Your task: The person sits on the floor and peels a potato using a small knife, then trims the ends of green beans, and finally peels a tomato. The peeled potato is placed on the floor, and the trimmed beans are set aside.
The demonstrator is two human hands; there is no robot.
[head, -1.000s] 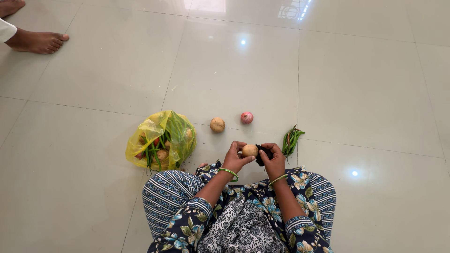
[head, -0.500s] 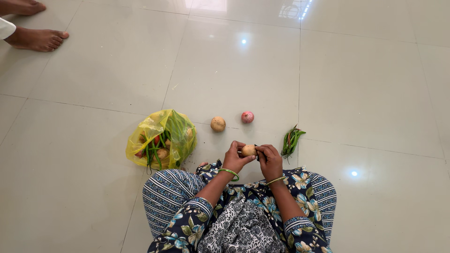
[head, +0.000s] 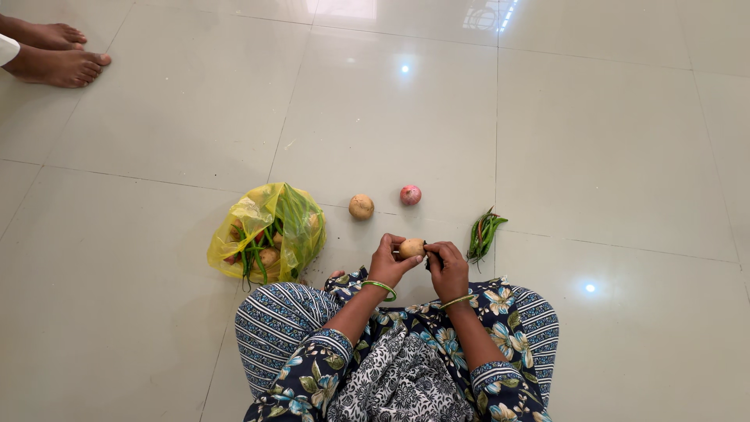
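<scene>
Potato (head: 411, 248) held just above the lap, over the floor (head: 594, 141), between both hands. Left hand (head: 388, 262) closed around it, fingers wrapped from the near side. Right hand (head: 447, 268) closed on a small dark tool (head: 429, 258), likely a peeler or knife, blade type not discernible, set against the potato's right flank. Advisable, by judgement: short strokes directed away from the supporting fingers, potato turned between passes. Second potato (head: 361, 207) and reddish onion (head: 411, 194) lying apart ahead on the tiles. Green chillies (head: 483, 234) close to the right hand. Yellow bag (head: 267, 233) of vegetables near the left knee. Another person's bare feet (head: 56, 55) far off, top left. Wide bare tile ahead and to the right.
</scene>
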